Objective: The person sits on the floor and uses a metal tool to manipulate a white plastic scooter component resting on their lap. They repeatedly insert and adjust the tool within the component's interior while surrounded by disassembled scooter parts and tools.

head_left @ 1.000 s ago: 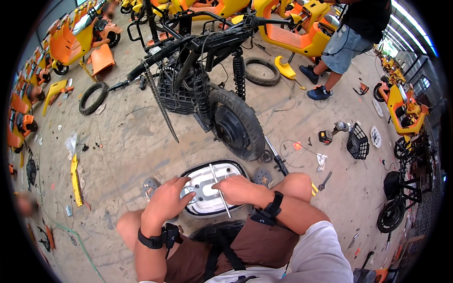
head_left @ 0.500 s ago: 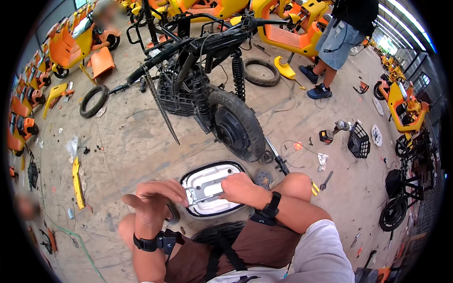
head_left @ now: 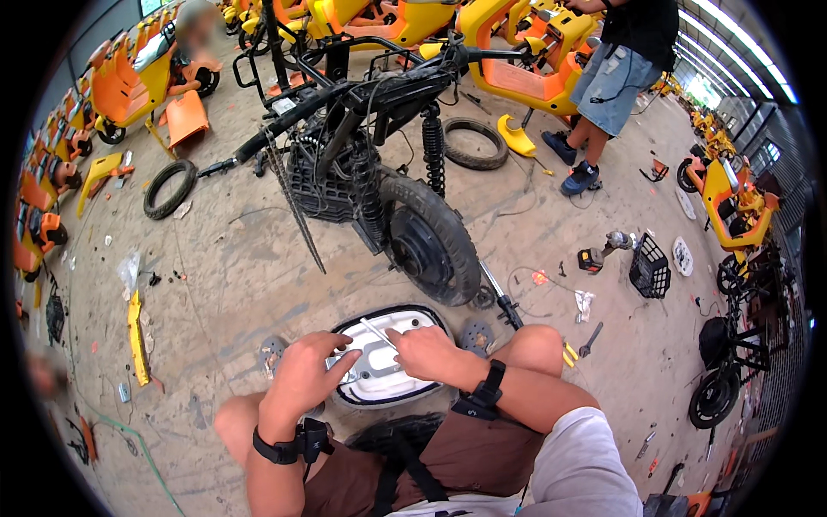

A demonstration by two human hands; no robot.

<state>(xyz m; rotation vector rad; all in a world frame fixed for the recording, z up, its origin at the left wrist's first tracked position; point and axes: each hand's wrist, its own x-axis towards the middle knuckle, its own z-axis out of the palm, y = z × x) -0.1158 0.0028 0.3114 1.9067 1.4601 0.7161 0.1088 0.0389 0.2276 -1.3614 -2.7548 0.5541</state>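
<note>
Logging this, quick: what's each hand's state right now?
Left hand: partly open; whether holding anything cannot be told.
Right hand: closed, holding a silver rod.

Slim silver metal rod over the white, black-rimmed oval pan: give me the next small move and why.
I'd probably swing the free end of the slim silver metal rod toward the left hand: the right hand grips its near end, the free end points just forward of the left fingertips, and the left thumb and forefinger are apart.
</note>
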